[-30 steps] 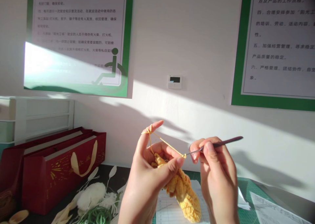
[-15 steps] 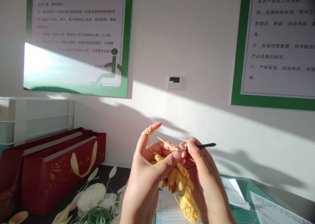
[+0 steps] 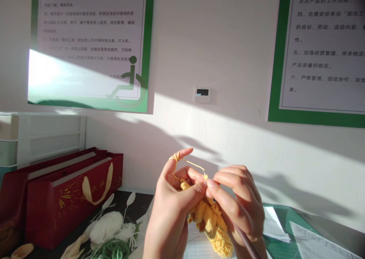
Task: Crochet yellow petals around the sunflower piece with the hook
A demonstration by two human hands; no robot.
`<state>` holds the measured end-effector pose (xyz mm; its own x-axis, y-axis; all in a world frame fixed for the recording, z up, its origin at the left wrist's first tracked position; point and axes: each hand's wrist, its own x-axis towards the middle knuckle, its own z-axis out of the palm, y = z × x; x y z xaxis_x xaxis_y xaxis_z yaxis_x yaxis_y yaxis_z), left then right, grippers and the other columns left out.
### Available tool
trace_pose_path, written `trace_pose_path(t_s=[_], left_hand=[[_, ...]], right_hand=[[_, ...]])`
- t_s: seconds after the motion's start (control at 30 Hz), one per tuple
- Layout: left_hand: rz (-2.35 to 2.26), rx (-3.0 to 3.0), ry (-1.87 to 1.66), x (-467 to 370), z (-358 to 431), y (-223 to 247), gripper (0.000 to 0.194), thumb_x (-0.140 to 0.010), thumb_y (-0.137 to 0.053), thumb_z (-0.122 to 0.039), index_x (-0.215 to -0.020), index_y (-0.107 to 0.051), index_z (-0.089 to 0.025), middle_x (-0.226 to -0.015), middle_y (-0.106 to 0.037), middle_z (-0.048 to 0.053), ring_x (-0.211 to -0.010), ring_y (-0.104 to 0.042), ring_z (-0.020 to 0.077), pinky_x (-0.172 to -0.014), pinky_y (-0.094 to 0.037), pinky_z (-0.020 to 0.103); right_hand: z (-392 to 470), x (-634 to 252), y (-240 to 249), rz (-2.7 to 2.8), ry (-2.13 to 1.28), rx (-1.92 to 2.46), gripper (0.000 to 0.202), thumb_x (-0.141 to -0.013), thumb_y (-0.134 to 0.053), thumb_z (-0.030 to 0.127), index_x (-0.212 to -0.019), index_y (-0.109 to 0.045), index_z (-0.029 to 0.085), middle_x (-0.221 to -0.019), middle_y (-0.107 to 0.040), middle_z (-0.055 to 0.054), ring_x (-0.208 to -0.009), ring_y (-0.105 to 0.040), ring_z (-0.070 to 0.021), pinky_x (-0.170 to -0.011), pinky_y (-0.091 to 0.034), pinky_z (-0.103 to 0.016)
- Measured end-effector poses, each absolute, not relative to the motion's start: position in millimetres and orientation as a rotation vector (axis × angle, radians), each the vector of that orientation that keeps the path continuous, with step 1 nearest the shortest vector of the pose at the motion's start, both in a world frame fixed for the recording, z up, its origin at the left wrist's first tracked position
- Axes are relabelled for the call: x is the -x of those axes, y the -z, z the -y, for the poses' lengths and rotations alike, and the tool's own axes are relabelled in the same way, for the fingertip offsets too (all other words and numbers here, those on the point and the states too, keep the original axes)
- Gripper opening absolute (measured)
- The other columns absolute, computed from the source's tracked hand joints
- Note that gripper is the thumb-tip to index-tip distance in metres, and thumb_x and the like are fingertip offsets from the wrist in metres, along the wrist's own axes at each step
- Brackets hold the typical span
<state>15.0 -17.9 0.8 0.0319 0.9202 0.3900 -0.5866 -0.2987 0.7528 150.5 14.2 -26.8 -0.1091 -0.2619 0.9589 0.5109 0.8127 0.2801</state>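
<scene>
Yellow crochet work (image 3: 209, 217) with petal-like lobes hangs beneath my left hand (image 3: 176, 202), which pinches its upper edge between thumb and fingers. Yellow yarn (image 3: 194, 163) loops round my raised left index finger and runs taut to the stitch at the hook's tip. My right hand (image 3: 242, 198) is closed on a crochet hook (image 3: 246, 240); its dark handle slants down to the lower right, and the middle of it is hidden by the fingers. Both thumbs nearly meet at the stitch. A yellow yarn ball (image 3: 221, 244) shows below the work.
Red gift bags (image 3: 74, 198) stand on the dark table at left, beside white drawers (image 3: 57, 133). White yarn (image 3: 105, 226) and green yarn (image 3: 114, 249) lie nearer. Papers (image 3: 275, 225) rest on a green cutting mat (image 3: 285, 213) at right. A wall rises behind.
My right hand has turned, so the hook's handle swings from pointing right to pointing down toward me. My left hand has shifted slightly right and down, with the yarn still round its finger.
</scene>
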Motion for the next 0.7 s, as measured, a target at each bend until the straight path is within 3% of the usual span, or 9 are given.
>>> trace_pose_path(t_s=[0.07,0.17,0.3,0.43,0.7], left_hand=[[-0.397,-1.019,-1.47,-14,15,-1,0.079,-0.056,-0.092,-0.008,-0.128,-0.059,-0.013,-0.067,-0.067,-0.001,-0.057,-0.062,0.0143,-0.059,-0.049,0.025],[-0.321,-0.974,-1.327,-12,12,-1,0.079,-0.054,-0.092,-0.009,-0.126,-0.061,-0.009,-0.067,-0.064,-0.001,-0.058,-0.06,0.0122,-0.06,-0.047,0.023],[-0.261,-1.049,-1.289,-10,14,-2,0.093,-0.06,-0.089,-0.009,-0.142,-0.049,-0.018,-0.066,-0.06,-0.003,-0.057,-0.056,0.0114,-0.055,-0.04,0.021],[-0.244,-1.127,-1.292,-6,15,-3,0.097,-0.064,-0.085,-0.007,-0.148,-0.04,-0.024,-0.066,-0.062,-0.002,-0.056,-0.056,0.013,-0.054,-0.038,0.023],[-0.163,-1.164,-1.231,-4,10,1,0.066,-0.061,-0.081,-0.003,-0.122,-0.063,-0.022,-0.063,-0.062,-0.002,-0.056,-0.056,0.0119,-0.055,-0.04,0.022]], right_hand=[[-16,-151,27,1.514,0.716,0.146,0.035,-0.081,-0.064,-0.002,-0.107,-0.068,0.021,-0.086,-0.069,-0.003,-0.078,-0.062,-0.0174,-0.069,-0.053,-0.037],[-20,-142,31,1.433,0.329,0.043,0.027,-0.089,-0.061,0.004,-0.109,-0.065,0.023,-0.079,-0.065,0.0,-0.072,-0.06,-0.0163,-0.067,-0.053,-0.038],[-20,-131,35,1.347,-0.185,-0.008,0.002,-0.097,-0.061,0.023,-0.096,-0.062,0.024,-0.074,-0.059,0.001,-0.072,-0.06,-0.0175,-0.064,-0.05,-0.035],[-9,-131,33,1.24,-0.328,0.036,0.006,-0.101,-0.055,0.026,-0.098,-0.06,0.024,-0.074,-0.058,0.002,-0.071,-0.059,-0.0152,-0.066,-0.048,-0.032],[2,-133,24,1.152,-0.808,0.091,0.027,-0.105,-0.044,0.032,-0.082,-0.055,0.022,-0.062,-0.048,0.004,-0.057,-0.046,-0.0097,-0.055,-0.041,-0.023]])
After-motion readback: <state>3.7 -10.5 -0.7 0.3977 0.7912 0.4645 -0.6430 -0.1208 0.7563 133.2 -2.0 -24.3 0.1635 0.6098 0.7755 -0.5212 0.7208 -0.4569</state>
